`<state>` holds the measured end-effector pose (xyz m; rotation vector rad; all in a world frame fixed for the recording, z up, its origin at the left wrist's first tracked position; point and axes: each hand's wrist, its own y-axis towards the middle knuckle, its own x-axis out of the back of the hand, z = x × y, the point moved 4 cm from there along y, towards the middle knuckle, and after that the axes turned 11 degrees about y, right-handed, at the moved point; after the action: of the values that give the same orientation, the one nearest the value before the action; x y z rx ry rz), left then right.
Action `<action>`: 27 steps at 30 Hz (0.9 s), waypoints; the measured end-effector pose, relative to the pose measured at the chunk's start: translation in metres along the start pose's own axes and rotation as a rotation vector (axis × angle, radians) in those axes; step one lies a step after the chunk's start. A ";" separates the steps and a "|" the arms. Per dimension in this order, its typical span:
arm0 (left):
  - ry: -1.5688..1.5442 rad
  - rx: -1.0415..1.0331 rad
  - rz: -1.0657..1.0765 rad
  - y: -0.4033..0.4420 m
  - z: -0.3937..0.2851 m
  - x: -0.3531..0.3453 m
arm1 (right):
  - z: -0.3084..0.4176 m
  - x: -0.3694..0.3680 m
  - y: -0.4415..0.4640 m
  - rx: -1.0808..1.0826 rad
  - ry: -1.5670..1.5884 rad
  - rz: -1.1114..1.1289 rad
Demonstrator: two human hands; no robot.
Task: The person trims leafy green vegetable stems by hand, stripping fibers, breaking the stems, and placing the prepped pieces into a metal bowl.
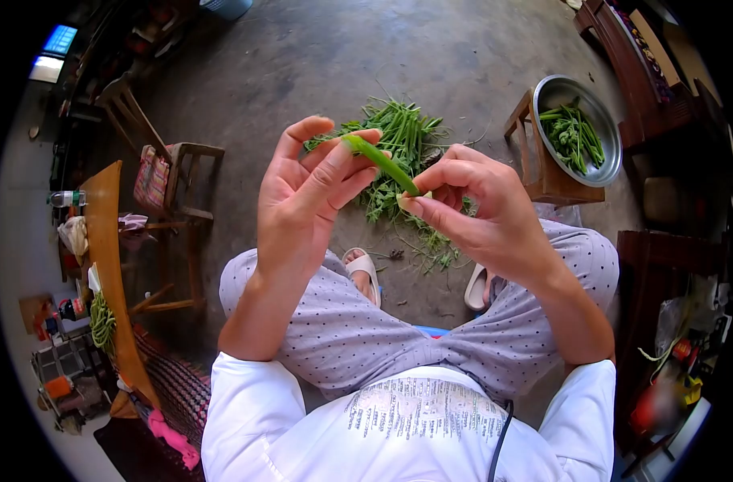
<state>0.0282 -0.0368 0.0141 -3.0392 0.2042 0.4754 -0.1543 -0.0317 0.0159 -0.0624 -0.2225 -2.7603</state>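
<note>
Held up in front of the knees, in mid-air between two bare hands: one bright green stem (386, 165), slanting down from left to right. In the left hand (302, 177), loosely cupped with one finger raised apart: the stem's upper end, pinched lightly between thumb and fingers. In the right hand (483, 197), drawn nearly closed with the other fingers curled in: the lower end, nipped between thumb tip and forefinger.

Below and just beyond the hands, spread on the bare grey floor (302, 64): a loose pile of leafy greens (411, 132), partly hidden behind the fingers, with scraps trailing toward two pale sandals (374, 277). Closer in: dotted grey trousers (342, 341), knees wide apart, and a white shirt (318, 434) printed with dark marks.

Out to the right, on a wooden stool (567, 193): a round metal basin (609, 157) with more green stems (575, 132) inside. Out to the left: a wooden chair (196, 149), then a wooden table (108, 209) with a clear bottle (67, 198) beside its edge.
</note>
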 end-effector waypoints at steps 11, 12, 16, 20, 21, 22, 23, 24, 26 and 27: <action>-0.068 0.243 0.132 -0.003 0.023 -0.004 | -0.020 0.001 -0.003 -0.268 0.411 0.107; -0.069 0.243 0.131 -0.002 0.023 -0.004 | -0.019 0.002 -0.003 -0.254 0.418 0.107; -0.086 0.245 0.060 -0.002 0.024 -0.001 | -0.021 0.005 -0.005 -0.284 0.417 0.133; -0.052 0.246 0.061 -0.002 0.024 -0.001 | -0.020 0.002 -0.006 -0.273 0.446 0.117; -0.053 0.247 0.061 -0.002 0.023 -0.002 | -0.020 0.001 -0.005 -0.233 0.430 0.100; 0.001 0.224 0.059 -0.003 0.022 -0.004 | -0.019 0.002 -0.005 -0.193 0.414 0.083; 0.055 0.201 0.058 -0.004 0.021 -0.006 | -0.017 0.002 -0.005 -0.193 0.414 0.082; 0.056 0.201 0.059 -0.005 0.021 -0.008 | -0.014 0.003 -0.005 -0.231 0.379 0.090; 0.136 0.145 0.082 -0.007 0.020 -0.012 | -0.013 0.004 -0.006 -0.269 0.345 0.095; 0.136 0.146 0.082 -0.006 0.021 -0.011 | -0.012 0.004 -0.006 -0.242 0.261 0.083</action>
<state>0.0122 -0.0274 -0.0020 -2.9290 0.3556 0.2455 -0.1607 -0.0292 0.0038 0.2193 0.1786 -2.6628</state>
